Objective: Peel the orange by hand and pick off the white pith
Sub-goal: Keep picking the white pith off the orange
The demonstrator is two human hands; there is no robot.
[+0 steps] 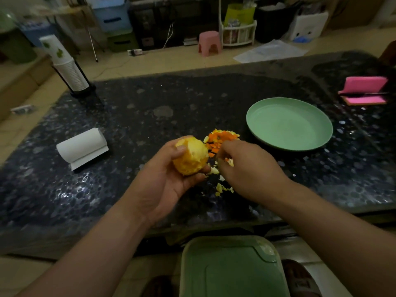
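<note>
Resting in the palm of the left hand [169,181], one orange [191,156] is held above the near middle of the dark speckled table [150,99]. Nearly all its skin is off, and the surface looks pale yellow and rough. The left thumb presses on its upper side and the fingers curl under and round it, gripping it firmly.

Just to the right, the right hand [248,168] hovers close to the fruit without touching it. Its fingers are bunched tightly, and they appear to pinch one small pale scrap [230,162] between the tips.

Beyond the two hands lies one heap of orange peel [222,137] on the table, with a few smaller orange chips scattered beside it. Below the hands, a loose scatter of pale pith bits [222,188] sits on the tabletop; they are too small and blurred to count.

One green plate [289,144] stands to the right of the peel heap, near it but apart. One white paper roll [82,147] lies on its side at the left. One stack of paper cups [66,65] leans in a black holder at the far left corner. One pink stand [364,91] sits at the far right edge.

At the bottom edge, one green bin lid [231,269] shows below the table. One pink stool [210,42] stands on the floor behind.
</note>
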